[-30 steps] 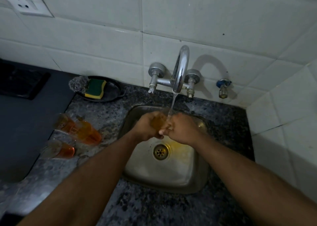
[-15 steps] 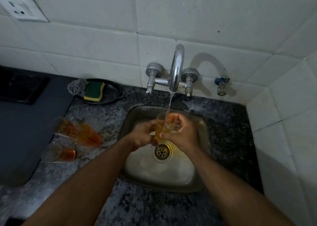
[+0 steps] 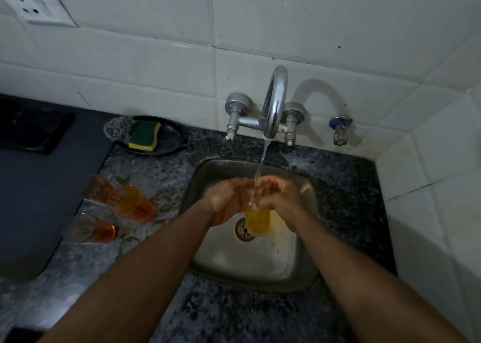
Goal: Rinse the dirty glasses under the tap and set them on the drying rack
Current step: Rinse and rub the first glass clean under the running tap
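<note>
An orange-tinted glass stands upright under the running tap, over the steel sink. My left hand grips it from the left and my right hand grips it from the right, both near the rim. The water stream falls into its mouth. On the counter to the left lie three more orange glasses on their sides: two together and one nearer me.
A black dish with a green-yellow sponge and steel wool sits behind the glasses. A dark grey mat covers the far left counter. A small valve sticks out of the tiled wall on the right.
The glass has turned upright between my hands and dropped lower over the drain, with its orange base now showing below my fingers. Water keeps running into it.
</note>
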Tool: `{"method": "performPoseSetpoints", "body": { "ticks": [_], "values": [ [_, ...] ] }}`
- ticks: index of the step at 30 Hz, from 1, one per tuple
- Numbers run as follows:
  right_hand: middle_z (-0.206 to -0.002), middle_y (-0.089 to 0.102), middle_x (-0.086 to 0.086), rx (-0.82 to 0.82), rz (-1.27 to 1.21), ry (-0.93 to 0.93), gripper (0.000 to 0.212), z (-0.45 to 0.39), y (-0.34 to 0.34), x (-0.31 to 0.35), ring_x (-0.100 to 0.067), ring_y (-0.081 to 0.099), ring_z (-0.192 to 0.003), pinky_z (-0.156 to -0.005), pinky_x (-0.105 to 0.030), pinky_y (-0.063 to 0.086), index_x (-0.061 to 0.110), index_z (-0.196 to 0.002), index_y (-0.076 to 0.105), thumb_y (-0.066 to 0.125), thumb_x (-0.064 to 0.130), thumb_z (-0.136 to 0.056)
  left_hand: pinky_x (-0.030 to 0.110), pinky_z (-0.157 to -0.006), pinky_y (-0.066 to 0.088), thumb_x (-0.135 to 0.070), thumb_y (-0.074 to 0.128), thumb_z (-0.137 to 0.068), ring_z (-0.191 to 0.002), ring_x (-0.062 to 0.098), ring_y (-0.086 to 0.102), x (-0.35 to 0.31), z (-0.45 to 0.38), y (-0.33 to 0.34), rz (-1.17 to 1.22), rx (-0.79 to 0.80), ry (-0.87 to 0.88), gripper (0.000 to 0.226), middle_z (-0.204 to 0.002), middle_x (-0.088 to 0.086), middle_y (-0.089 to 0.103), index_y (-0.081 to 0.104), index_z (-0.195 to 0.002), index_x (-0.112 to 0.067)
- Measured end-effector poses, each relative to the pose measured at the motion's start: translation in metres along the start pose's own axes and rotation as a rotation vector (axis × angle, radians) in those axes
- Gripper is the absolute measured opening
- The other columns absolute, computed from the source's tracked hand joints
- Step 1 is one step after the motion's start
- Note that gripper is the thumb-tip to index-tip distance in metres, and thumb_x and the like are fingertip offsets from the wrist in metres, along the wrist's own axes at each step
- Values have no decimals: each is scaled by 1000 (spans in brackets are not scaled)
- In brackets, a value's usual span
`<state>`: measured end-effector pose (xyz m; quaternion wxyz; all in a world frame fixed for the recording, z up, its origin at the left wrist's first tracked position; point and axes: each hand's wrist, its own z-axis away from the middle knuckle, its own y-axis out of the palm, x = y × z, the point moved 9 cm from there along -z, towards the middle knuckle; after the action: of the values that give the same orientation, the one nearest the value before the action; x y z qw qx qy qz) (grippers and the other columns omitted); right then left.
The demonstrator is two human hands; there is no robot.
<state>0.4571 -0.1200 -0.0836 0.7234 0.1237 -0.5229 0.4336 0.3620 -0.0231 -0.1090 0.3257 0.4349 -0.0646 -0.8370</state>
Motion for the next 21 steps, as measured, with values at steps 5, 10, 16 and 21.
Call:
{"method": "performPoseSetpoints", "body": {
  "ticks": [5,10,16,21],
  "values": [
    [-99,78,-13,68,-494,408,31,10,41,-33,-32,69,-98,-94,-46,54,12,-110,78,59,29,-92,49,-95,55,-42,31,-111,-107,35,72,14,-2,-11,101,-210,-50,55,-112,19,76,69,-124,-6],
    [-89,79,-16,52,-706,609,40,11,67,-50,-34,69,-95,-92,-48,54,13,-104,76,49,43,-99,43,-87,52,-34,50,-104,-100,33,67,27,-3,-23,15,-326,-82,42,-116,24,73,70,-125,-3],
    [-99,77,-17,-114,-846,653,35,-3,72,-52,-34,73,-93,-90,-51,60,7,-114,71,56,37,-102,52,-91,59,-32,49,-101,-105,38,72,29,5,-20,31,-316,-120,39,-114,21,75,72,-120,-7],
    [-104,79,-15,-220,-753,430,27,-5,51,-43,-32,77,-92,-75,-46,63,10,-125,66,67,20,-99,55,-96,57,-31,43,-107,-102,36,72,20,6,-14,41,-267,-100,42,-114,20,75,71,-118,-2]
  ]
}}
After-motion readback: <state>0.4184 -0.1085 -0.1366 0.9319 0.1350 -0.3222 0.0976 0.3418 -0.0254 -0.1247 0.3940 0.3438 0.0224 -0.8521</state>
